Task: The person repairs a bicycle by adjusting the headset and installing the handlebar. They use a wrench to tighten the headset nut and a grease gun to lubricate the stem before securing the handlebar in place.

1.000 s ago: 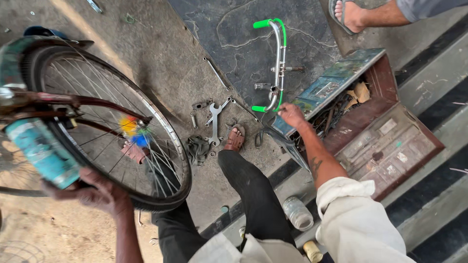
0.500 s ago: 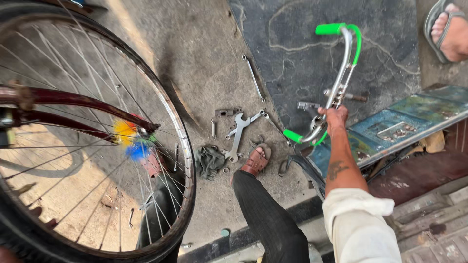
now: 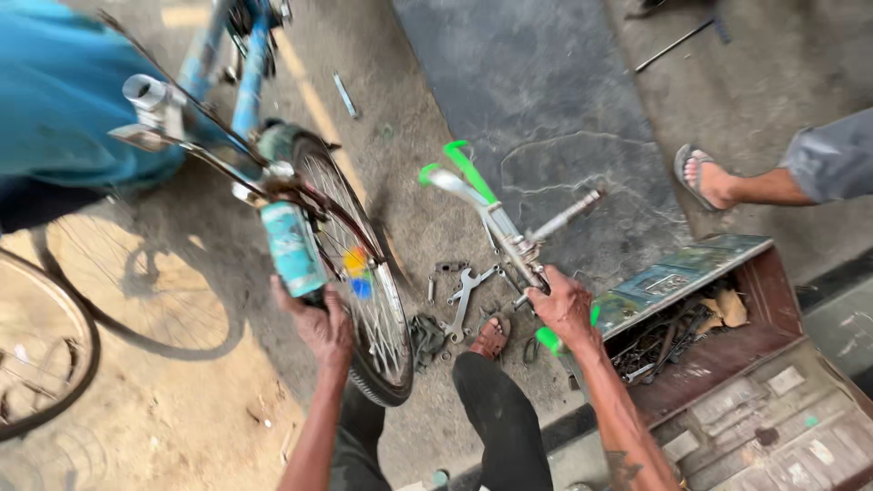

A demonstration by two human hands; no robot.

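Note:
My right hand (image 3: 566,307) grips a chrome bicycle handlebar (image 3: 496,218) with green grips, lifted off the ground and pointing up-left. My left hand (image 3: 318,323) holds the light-blue fork leg (image 3: 293,245) of a blue bicycle (image 3: 238,86), just beside its front wheel (image 3: 359,282) with coloured spoke beads. My foot in a sandal (image 3: 492,336) rests on the concrete between the two hands.
Wrenches (image 3: 466,293) and small metal parts lie on the ground by my foot. An open red-brown toolbox (image 3: 718,336) full of tools sits at right. Another person's sandalled foot (image 3: 709,177) stands beyond it. A second wheel (image 3: 41,355) is at left.
My right hand has picked the handlebar up off the ground and raised it. The view swung up, showing the bicycle frame and my left hand on the fork.

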